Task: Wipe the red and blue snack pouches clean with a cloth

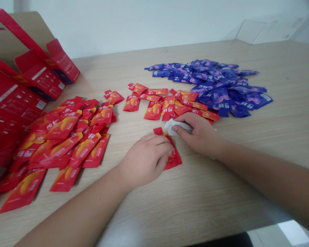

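Observation:
My left hand [149,158] rests over a single red sachet [174,160] on the table, its curled fingers gripping the sachet and covering much of it. A crumpled white tissue [171,125] is pinched between the thumb and fingers of my right hand [195,132], just beyond and to the right of that sachet. Right behind my hands lies a loose group of red sachets [154,109] with orange fruit prints. At their right edge they touch a heap of purple-blue sachets [218,82].
A larger pile of red sachets [67,132] spreads across the left side. Red cardboard boxes [38,73] stand at the far left against the pile. A clear plastic stand [251,31] sits at the back right by the white wall. The wooden table's [195,219] front edge runs below.

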The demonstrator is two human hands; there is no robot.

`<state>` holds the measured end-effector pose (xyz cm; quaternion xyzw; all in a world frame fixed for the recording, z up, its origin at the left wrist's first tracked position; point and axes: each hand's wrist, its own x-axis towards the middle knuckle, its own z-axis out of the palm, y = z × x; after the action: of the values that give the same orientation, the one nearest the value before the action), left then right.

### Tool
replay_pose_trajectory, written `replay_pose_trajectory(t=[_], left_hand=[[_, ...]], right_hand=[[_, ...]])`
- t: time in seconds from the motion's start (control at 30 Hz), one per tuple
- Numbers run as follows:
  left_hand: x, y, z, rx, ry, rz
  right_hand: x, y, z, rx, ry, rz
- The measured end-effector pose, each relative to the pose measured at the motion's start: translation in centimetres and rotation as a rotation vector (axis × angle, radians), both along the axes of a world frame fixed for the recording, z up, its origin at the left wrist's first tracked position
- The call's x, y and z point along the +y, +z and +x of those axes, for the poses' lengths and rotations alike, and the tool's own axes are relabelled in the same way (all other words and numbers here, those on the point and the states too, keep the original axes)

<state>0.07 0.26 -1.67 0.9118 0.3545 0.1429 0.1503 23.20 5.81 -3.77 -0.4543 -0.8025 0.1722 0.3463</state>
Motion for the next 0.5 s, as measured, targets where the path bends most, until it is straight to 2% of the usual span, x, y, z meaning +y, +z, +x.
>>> replay_pose_trajectory(t=[0.23, 0.5], left_hand=[[0.3, -0.6, 0.0, 0.004, 0.049, -0.001], [0.2, 0.4, -0.3, -0.006, -0.002, -0.089]], right_hand=[[0.0, -0.1, 0.0, -0.019, 0.006, 0.011], [0.0, -0.2, 0.0, -0.022, 0.025, 0.003]])
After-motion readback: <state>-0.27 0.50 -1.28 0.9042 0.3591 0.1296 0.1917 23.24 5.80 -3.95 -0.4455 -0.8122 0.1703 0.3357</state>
